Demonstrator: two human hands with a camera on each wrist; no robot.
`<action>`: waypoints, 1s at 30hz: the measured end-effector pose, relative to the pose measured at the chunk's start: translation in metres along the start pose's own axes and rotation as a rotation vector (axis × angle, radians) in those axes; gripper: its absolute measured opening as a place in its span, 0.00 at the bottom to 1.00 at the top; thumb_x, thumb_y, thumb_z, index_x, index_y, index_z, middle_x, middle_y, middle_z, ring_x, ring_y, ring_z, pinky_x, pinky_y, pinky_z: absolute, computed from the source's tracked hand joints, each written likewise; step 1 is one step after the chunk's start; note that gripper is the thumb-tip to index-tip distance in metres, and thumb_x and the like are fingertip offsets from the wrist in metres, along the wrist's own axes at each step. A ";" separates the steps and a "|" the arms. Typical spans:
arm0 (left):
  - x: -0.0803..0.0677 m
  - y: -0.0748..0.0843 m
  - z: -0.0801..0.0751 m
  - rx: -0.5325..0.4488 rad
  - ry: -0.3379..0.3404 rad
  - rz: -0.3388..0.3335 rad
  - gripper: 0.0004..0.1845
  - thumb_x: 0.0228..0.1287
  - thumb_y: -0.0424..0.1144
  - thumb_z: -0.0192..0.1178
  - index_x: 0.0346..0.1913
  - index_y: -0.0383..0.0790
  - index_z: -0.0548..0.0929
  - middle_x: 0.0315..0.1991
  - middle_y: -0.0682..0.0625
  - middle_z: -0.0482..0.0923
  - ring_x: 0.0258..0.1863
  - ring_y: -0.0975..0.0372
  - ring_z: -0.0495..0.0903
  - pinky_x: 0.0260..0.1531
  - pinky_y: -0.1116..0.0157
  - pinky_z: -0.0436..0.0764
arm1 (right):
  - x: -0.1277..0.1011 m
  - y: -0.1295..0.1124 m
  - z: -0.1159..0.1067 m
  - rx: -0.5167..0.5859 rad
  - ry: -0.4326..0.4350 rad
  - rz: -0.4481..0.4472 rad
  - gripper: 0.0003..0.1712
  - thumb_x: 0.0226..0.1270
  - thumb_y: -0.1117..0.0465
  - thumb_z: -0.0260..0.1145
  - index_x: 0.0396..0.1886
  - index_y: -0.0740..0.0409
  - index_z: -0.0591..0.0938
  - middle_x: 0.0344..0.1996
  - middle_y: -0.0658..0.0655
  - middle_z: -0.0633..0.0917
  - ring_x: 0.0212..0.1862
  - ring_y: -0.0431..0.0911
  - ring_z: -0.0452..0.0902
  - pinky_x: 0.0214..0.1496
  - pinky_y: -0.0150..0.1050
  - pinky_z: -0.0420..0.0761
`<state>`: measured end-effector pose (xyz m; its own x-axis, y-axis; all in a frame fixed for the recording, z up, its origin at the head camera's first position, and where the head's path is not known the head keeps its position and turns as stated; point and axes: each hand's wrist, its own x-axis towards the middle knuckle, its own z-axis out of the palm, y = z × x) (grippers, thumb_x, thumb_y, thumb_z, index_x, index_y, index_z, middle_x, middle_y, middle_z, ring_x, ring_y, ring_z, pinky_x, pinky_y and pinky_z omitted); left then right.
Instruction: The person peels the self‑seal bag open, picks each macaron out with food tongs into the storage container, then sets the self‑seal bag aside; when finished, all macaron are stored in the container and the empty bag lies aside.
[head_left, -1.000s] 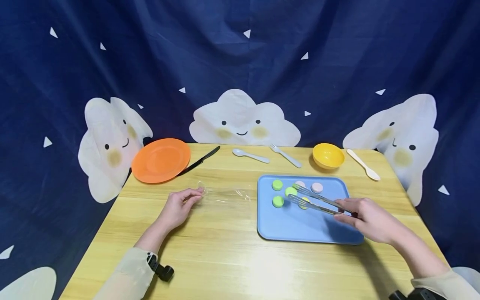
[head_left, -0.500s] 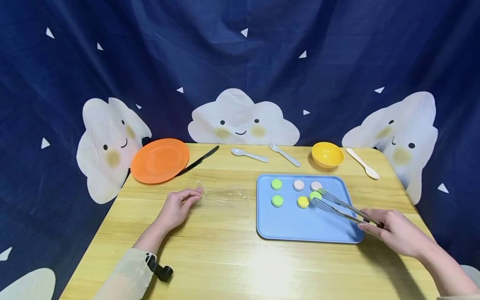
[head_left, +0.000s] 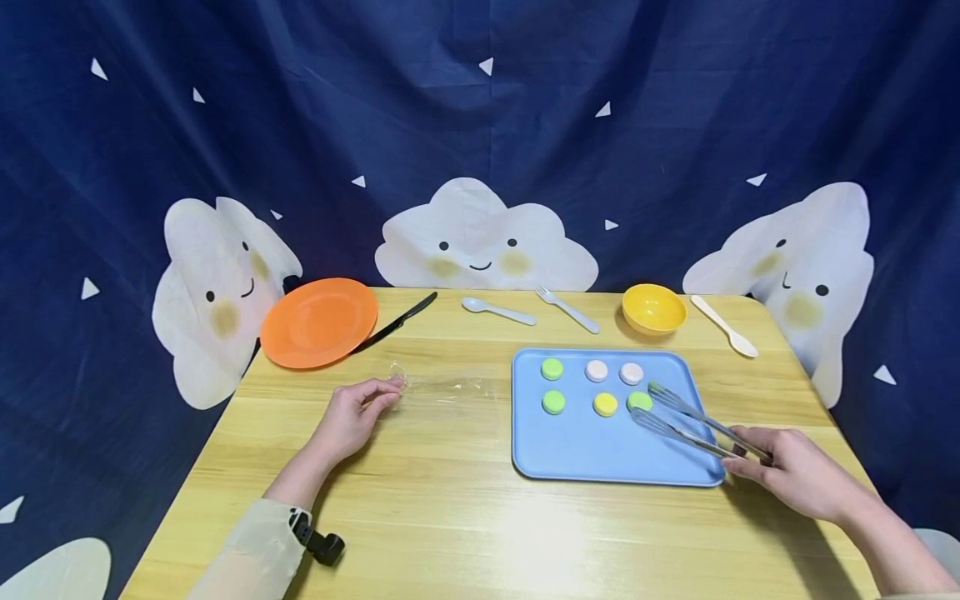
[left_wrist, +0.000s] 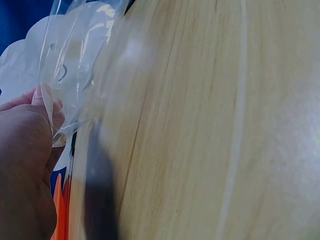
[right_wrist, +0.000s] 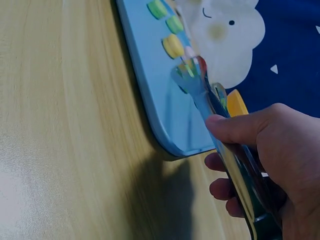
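Note:
My left hand (head_left: pixel 390 392) rests on the wooden table (head_left: pixel 450 517) and pinches the edge of a clear plastic film (head_left: pixel 450 387). The left wrist view shows the left hand (left_wrist: pixel 42 107) with that film (left_wrist: pixel 75 60) crumpled at its fingertips. My right hand (head_left: pixel 750 457) grips metal tongs (head_left: pixel 693 421) at the blue tray's (head_left: pixel 600 458) right edge. The tong tips stand apart on either side of a green round sweet (head_left: pixel 639 401). Green (head_left: pixel 552 368), pale pink (head_left: pixel 597 370) and yellow (head_left: pixel 604 404) sweets also lie there. In the right wrist view my right hand (right_wrist: pixel 240 145) holds the tongs (right_wrist: pixel 202 95) over the tray (right_wrist: pixel 150 75).
Along the table's far edge lie an orange plate (head_left: pixel 319 322), a black knife (head_left: pixel 397 322), a pale spoon (head_left: pixel 498 312), a fork (head_left: pixel 568 309), a yellow bowl (head_left: pixel 655 309) and a cream spoon (head_left: pixel 724 327). A dark blue curtain with cloud figures hangs behind.
The tongs carried a green sweet from the tray's middle to the right and it now lies beside the yellow one. My right hand drew back rightward. The left hand stayed still.

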<state>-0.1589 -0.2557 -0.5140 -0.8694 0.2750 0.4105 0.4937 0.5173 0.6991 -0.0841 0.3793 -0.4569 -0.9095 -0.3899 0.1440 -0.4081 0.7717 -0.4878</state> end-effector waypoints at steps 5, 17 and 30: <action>0.001 0.003 0.000 0.063 -0.031 0.016 0.04 0.70 0.29 0.69 0.44 0.37 0.91 0.55 0.47 0.89 0.57 0.52 0.87 0.62 0.68 0.80 | -0.006 -0.003 -0.007 0.053 -0.009 0.116 0.14 0.69 0.59 0.77 0.51 0.57 0.87 0.20 0.39 0.69 0.21 0.33 0.62 0.19 0.31 0.65; 0.004 0.013 -0.004 0.189 -0.165 -0.016 0.08 0.73 0.32 0.68 0.51 0.39 0.90 0.61 0.45 0.85 0.63 0.50 0.83 0.67 0.49 0.78 | -0.024 0.028 -0.015 -0.024 0.163 0.240 0.13 0.68 0.56 0.79 0.47 0.54 0.86 0.33 0.45 0.86 0.31 0.33 0.76 0.26 0.28 0.70; 0.001 0.016 0.004 0.382 -0.291 -0.011 0.14 0.73 0.39 0.71 0.57 0.43 0.88 0.67 0.46 0.81 0.69 0.53 0.77 0.69 0.49 0.76 | -0.034 0.068 0.006 -0.119 0.198 0.376 0.24 0.70 0.47 0.76 0.50 0.63 0.86 0.34 0.64 0.83 0.40 0.62 0.79 0.37 0.55 0.75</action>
<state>-0.1517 -0.2438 -0.5049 -0.8710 0.4549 0.1853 0.4890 0.7671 0.4152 -0.0802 0.4423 -0.5000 -0.9894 0.0242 0.1434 -0.0414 0.8984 -0.4372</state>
